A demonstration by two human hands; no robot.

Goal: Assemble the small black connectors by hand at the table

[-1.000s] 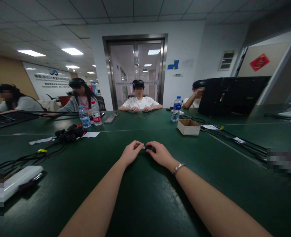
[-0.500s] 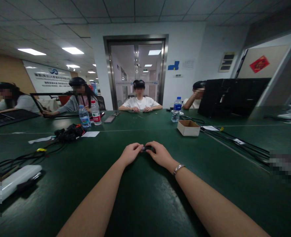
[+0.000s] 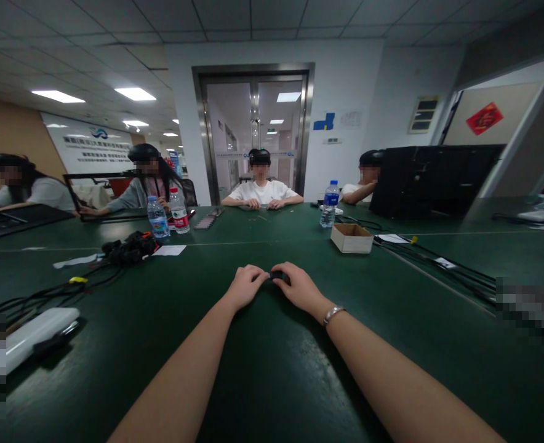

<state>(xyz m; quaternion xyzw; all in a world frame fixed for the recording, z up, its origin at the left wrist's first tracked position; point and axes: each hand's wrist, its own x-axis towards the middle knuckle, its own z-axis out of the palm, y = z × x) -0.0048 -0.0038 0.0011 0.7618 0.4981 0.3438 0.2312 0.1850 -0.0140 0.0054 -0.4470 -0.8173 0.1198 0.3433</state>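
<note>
Over the middle of the green table (image 3: 272,381), both my hands meet at a small dark stick-shaped object (image 3: 277,276). It has a greyish end on the left, and its exact kind is too small to make out. My right hand (image 3: 296,284), with a silver bracelet on the wrist, pinches the dark part between thumb and fingers. The thumb and fingertips of my left hand (image 3: 245,287) are closed at the greyish end. Fingers cover much of the object.
Ahead to the right stand an open cardboard box (image 3: 351,239) and a water bottle (image 3: 330,204). Two bottles (image 3: 158,218) stand at left, behind bundled black cables (image 3: 131,248). A white device (image 3: 41,335) lies near left. Cables (image 3: 438,261) run along the right. Several people sit around the table.
Both hands stay almost in place, still closed at the small object; less of its greyish end shows between them. The person at far right has lowered a hand from the face.
</note>
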